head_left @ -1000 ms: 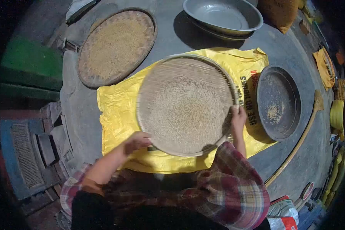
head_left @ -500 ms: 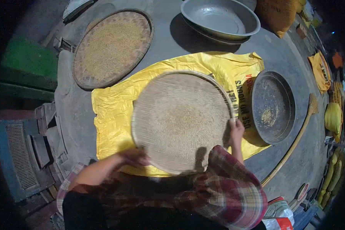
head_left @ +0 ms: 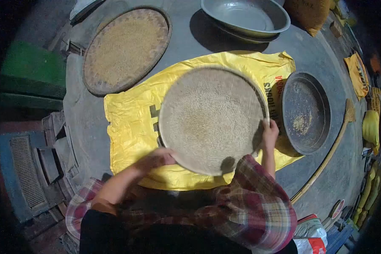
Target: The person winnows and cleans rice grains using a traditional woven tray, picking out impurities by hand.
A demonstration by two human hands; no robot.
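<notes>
A round woven winnowing basket (head_left: 265,106) is held over a yellow plastic sack (head_left: 131,146). Pale grain (head_left: 205,120), blurred by motion, is spread across its inside. My left hand (head_left: 158,157) grips the rim at the lower left. On the right side, my right hand (head_left: 270,133) has its fingers wrapped round the edge. The underside of the basket is hidden, and so are the fingertips beneath it.
Another woven tray (head_left: 91,86) with grain lies at the upper left. A dark metal pan (head_left: 319,139) with a little grain sits at the right, near a long-handled broom (head_left: 326,163). Metal basins (head_left: 279,25) stand at the back. A green box (head_left: 34,72) is at far left.
The basket has shifted right and away from my body, with both hands following. Its grain is spread differently. More of the sack's printing shows on the left.
</notes>
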